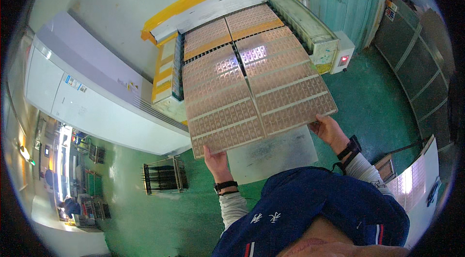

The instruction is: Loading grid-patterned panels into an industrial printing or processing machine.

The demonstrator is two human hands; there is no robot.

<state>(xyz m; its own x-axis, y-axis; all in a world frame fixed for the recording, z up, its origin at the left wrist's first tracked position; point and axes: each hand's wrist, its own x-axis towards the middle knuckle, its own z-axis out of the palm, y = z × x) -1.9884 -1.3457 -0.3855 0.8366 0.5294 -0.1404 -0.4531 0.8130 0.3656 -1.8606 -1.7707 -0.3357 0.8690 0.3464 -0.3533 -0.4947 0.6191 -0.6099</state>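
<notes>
Two large copper-coloured panels with rows of small repeated shapes lie side by side on a roller conveyor, their near ends jutting out toward me. My left hand [216,162] grips the near edge of the left panel [218,107], thumb on top and the other fingers hidden below. At the near right corner of the right panel [286,77], my right hand [328,130] is closed on the edge. A narrow gap runs between these panels. Beyond them lie a far left panel [208,38] and a far right panel [252,18], partly under the machine's front.
Conveyor side rails stand left [166,70] and right [310,29]. A control box [344,57] with a red light adjoins the right rail. A white cabinet [97,87] fills the left. Below the panels is a pale sheet [271,155]; a rack [164,175] stands on the green floor.
</notes>
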